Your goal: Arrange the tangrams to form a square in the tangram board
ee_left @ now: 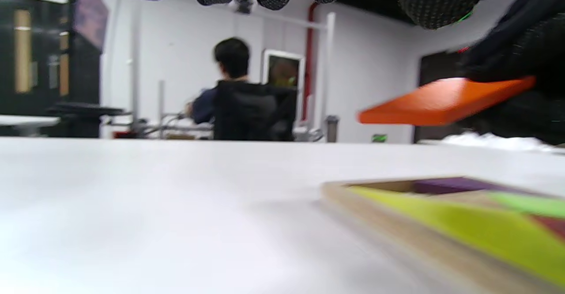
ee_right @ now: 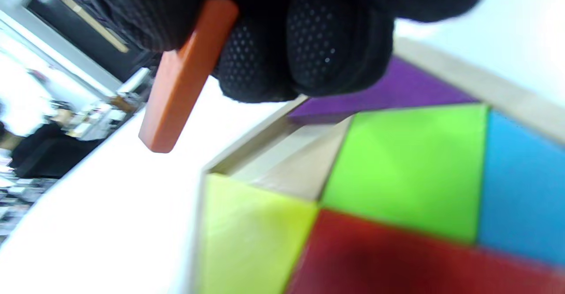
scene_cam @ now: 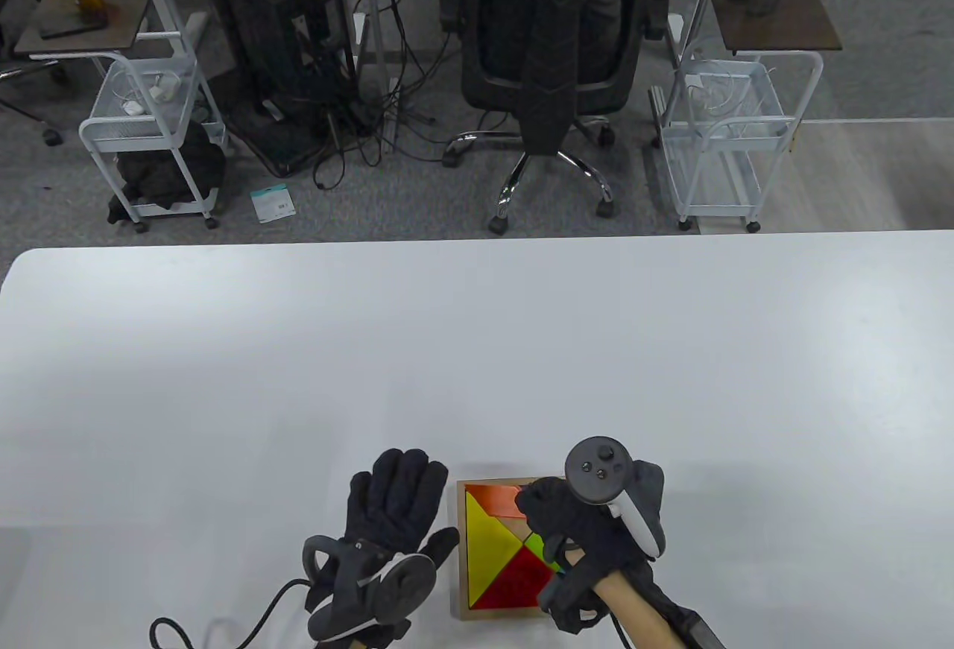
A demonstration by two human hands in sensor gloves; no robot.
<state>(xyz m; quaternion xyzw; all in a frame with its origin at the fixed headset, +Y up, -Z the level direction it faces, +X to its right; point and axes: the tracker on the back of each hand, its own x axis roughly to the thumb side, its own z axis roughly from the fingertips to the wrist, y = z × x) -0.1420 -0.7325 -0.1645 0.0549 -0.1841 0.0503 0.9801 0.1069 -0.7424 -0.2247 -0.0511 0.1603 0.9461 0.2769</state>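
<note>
Near the table's front edge, square wooden tangram board [scene_cam: 462, 552] mostly filled: yellow [scene_cam: 488, 541], red [scene_cam: 514, 580], green [ee_right: 410, 170], blue [ee_right: 521, 183] and purple [ee_right: 397, 91] pieces seated. Flat orange piece [ee_left: 437, 102] pinched in right hand [scene_cam: 589, 530] above bare far corner; not yet placed. Left hand [scene_cam: 387, 530] flat beside board, fingers straight, holding nothing.

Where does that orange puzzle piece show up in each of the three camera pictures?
Table view: the orange piece sits low and centre, over the board's far edge, partly under the right hand.
Left wrist view: right of centre, held above the table.
Right wrist view: upper left, seen edge-on, pinched in gloved fingers.
Shared landmark: the yellow triangle lying in the wooden board.
</note>
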